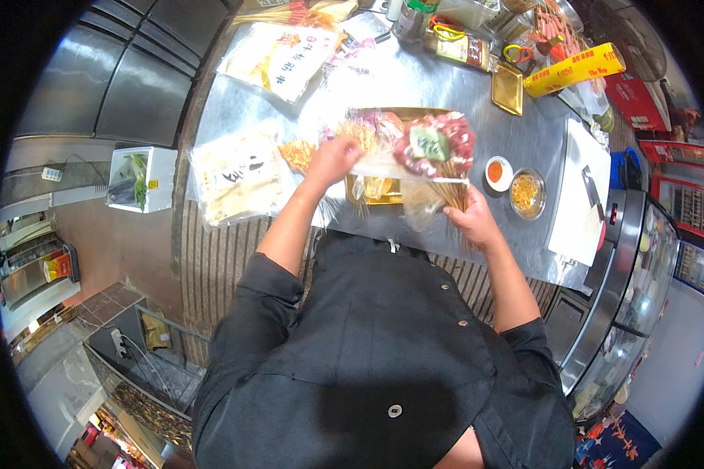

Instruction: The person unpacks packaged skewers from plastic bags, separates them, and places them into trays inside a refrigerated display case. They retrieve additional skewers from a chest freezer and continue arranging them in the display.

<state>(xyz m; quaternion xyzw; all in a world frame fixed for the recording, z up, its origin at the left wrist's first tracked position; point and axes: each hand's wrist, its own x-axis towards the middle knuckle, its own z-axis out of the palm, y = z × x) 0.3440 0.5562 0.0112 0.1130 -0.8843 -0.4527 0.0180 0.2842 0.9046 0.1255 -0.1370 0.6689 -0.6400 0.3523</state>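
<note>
At the centre of the frame the left hand (332, 159) grasps the left end of a clear plastic bag of red raw meat skewers (422, 144), lifted over a shallow gold metal tray (379, 195) on the steel counter (446, 86). The right hand (471, 220) is clenched around the bundle of thin wooden skewer sticks (450, 194) just below the bag. A small white dish of red powder (498, 172) sits right of them.

On the steel tabletop (524, 141) sit a red sauce dish (498, 171), a bowl of yellow shreds (528, 192), a white cutting board (583, 195), a yellow box (572, 70) and a small gold tray (508, 88).
</note>
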